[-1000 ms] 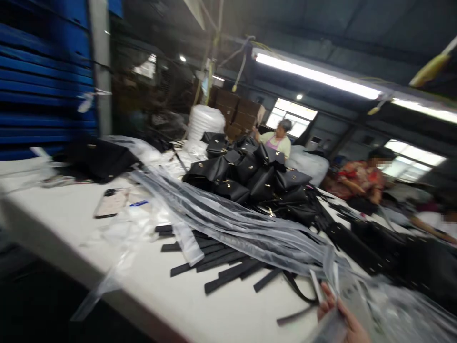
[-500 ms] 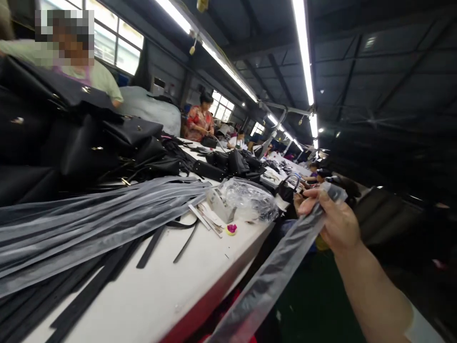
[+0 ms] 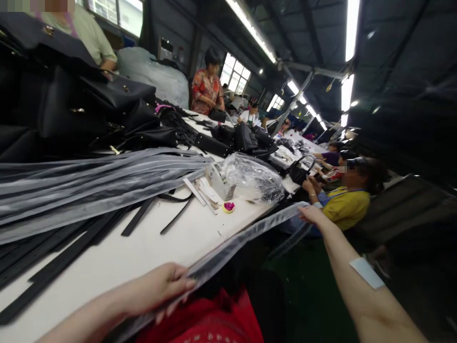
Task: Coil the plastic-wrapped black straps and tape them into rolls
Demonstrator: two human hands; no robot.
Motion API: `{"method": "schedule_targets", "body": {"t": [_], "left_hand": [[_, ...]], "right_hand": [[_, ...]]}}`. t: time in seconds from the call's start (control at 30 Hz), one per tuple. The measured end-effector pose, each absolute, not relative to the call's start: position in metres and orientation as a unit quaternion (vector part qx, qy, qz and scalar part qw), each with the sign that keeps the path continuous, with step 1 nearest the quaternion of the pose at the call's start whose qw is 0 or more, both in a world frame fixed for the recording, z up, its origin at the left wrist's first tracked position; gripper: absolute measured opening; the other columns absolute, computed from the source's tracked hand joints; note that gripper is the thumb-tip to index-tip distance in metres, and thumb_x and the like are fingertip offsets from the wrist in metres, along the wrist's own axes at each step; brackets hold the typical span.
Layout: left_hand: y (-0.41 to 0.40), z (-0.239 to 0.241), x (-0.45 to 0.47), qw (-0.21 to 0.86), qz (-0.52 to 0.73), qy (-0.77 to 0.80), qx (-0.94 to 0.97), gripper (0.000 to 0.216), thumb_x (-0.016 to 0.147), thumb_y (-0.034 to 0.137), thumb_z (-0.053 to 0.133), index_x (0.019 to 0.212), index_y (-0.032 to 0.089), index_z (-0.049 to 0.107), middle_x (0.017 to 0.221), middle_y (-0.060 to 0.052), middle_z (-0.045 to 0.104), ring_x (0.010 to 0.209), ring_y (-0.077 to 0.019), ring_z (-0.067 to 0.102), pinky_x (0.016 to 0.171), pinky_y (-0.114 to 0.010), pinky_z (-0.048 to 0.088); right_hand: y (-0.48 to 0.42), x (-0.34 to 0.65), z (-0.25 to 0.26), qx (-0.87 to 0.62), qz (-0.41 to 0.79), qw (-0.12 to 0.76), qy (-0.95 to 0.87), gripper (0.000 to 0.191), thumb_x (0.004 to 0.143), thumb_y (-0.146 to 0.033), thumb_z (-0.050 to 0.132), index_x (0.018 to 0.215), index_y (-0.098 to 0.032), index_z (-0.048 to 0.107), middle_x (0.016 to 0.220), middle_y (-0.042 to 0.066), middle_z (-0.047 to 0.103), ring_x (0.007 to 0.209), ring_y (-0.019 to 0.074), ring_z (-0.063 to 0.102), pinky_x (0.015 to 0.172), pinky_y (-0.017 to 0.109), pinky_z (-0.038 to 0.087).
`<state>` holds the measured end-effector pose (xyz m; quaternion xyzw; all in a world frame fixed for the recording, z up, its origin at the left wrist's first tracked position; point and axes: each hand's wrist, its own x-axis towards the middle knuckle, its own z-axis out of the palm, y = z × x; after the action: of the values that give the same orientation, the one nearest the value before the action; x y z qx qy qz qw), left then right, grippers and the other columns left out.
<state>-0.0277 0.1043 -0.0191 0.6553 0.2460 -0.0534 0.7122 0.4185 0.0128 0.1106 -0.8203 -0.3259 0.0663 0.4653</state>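
Observation:
A long black strap in a clear plastic sleeve (image 3: 228, 252) stretches slantwise along the table's front edge. My right hand (image 3: 311, 214) pinches it near its far end, with the arm reaching forward. Low in the view, my left hand (image 3: 162, 288) is closed around the nearer part, thumb on top and fingertips showing below. A loose length hangs down past my right hand. Left of my hands lie several more sleeved straps (image 3: 107, 186) in a spread bundle. Bare black straps (image 3: 71, 252) lie partly beneath them.
Black bags (image 3: 71, 95) are piled at the left on the white table (image 3: 200, 238). A crumpled clear plastic bag (image 3: 250, 176), a small grey box (image 3: 219, 181) and a yellow-rimmed cup (image 3: 229, 207) stand ahead. A co-worker in yellow (image 3: 346, 205) sits at the right; others work farther back.
My left hand has come into view on the sleeved strap. My right hand has moved a little left and farther out, drawing the strap lengthwise. The view has turned, bringing the co-worker in yellow into sight.

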Motion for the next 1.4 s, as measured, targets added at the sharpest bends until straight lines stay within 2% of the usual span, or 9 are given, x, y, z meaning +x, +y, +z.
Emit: {"method": "schedule_targets", "body": {"t": [0.1,0.17,0.33,0.47,0.63,0.77,0.87,1.23,1.4], "left_hand": [[0.118,-0.017,0.019,0.695,-0.094,0.230,0.675,0.044,0.082,0.060,0.055,0.071,0.018,0.056,0.051,0.005,0.058,0.039,-0.0096,0.051,0.044,-0.022,0.037],[0.122,-0.016,0.047,0.691,-0.109,0.197,0.687,0.036,0.083,0.052,0.057,0.070,0.018,0.056,0.053,0.004,0.061,0.042,-0.0105,0.054,0.047,-0.022,0.039],[0.127,-0.017,0.074,0.702,-0.148,0.150,0.681,0.023,0.082,0.036,0.062,0.067,0.018,0.062,0.051,0.005,0.061,0.044,-0.0111,0.054,0.054,-0.024,0.043],[0.144,-0.015,0.053,0.713,-0.213,0.127,0.656,0.030,0.071,0.047,0.073,0.064,0.019,0.065,0.051,0.004,0.061,0.047,-0.0136,0.053,0.053,-0.026,0.045],[0.160,-0.027,0.031,0.762,-0.338,0.053,0.550,0.049,0.077,0.066,0.059,0.079,0.018,0.069,0.058,-0.004,0.067,0.048,-0.0186,0.059,0.052,-0.032,0.047],[0.158,-0.052,0.026,0.771,-0.293,0.082,0.559,0.057,0.079,0.071,0.050,0.086,0.016,0.067,0.051,-0.001,0.061,0.031,-0.0115,0.039,0.032,-0.024,0.026],[0.159,-0.057,0.023,0.795,-0.203,0.128,0.557,0.063,0.082,0.072,0.042,0.089,0.014,0.065,0.051,0.000,0.060,0.028,-0.0073,0.020,0.031,-0.026,0.008],[0.155,-0.044,0.019,0.785,-0.104,0.205,0.575,0.069,0.073,0.080,0.047,0.079,0.013,0.063,0.051,0.002,0.061,0.029,-0.0044,0.021,0.033,-0.027,0.007],[0.150,-0.042,0.011,0.793,-0.117,0.152,0.579,0.064,0.070,0.078,0.053,0.065,0.015,0.064,0.031,0.007,0.036,0.026,-0.0058,0.018,0.030,-0.024,0.009]], "right_hand": [[0.024,0.369,0.061,-0.811,0.079,0.399,-0.420,0.030,0.069,-0.031,0.073,0.093,-0.014,0.067,0.113,0.017,0.065,0.118,0.0294,0.053,0.102,0.040,0.039],[0.033,0.316,0.035,-0.728,0.140,0.340,-0.579,0.035,0.082,-0.039,0.061,0.108,-0.017,0.066,0.122,0.013,0.062,0.120,0.0262,0.051,0.106,0.039,0.035],[0.034,0.226,-0.017,-0.545,0.448,0.217,-0.674,0.057,0.097,-0.051,0.029,0.077,-0.015,0.069,0.069,0.004,0.066,0.064,0.0151,0.058,0.063,0.025,0.045],[0.029,0.239,-0.039,-0.607,0.390,0.265,-0.639,0.051,0.087,-0.052,0.052,0.052,-0.015,0.053,0.051,-0.002,0.044,0.052,0.0098,0.039,0.050,0.023,0.029],[0.024,0.268,-0.034,-0.660,0.322,0.338,-0.588,0.051,0.087,-0.049,0.053,0.050,-0.018,0.037,0.050,-0.004,0.032,0.051,0.0087,0.030,0.050,0.024,0.023],[0.025,0.274,-0.032,-0.691,0.285,0.354,-0.562,0.051,0.087,-0.050,0.053,0.051,-0.018,0.035,0.052,-0.004,0.029,0.052,0.0088,0.028,0.050,0.025,0.021],[0.027,0.275,-0.035,-0.711,0.269,0.353,-0.546,0.051,0.087,-0.051,0.052,0.051,-0.018,0.037,0.053,-0.004,0.027,0.053,0.0089,0.027,0.050,0.025,0.020],[0.038,0.247,-0.039,-0.712,0.302,0.313,-0.551,0.052,0.087,-0.050,0.051,0.050,-0.017,0.037,0.052,-0.005,0.027,0.051,0.0075,0.026,0.047,0.024,0.019],[0.035,0.248,-0.033,-0.685,0.312,0.342,-0.563,0.043,0.081,-0.047,0.059,0.054,-0.015,0.048,0.052,-0.005,0.035,0.052,0.0074,0.033,0.049,0.021,0.023]]}}
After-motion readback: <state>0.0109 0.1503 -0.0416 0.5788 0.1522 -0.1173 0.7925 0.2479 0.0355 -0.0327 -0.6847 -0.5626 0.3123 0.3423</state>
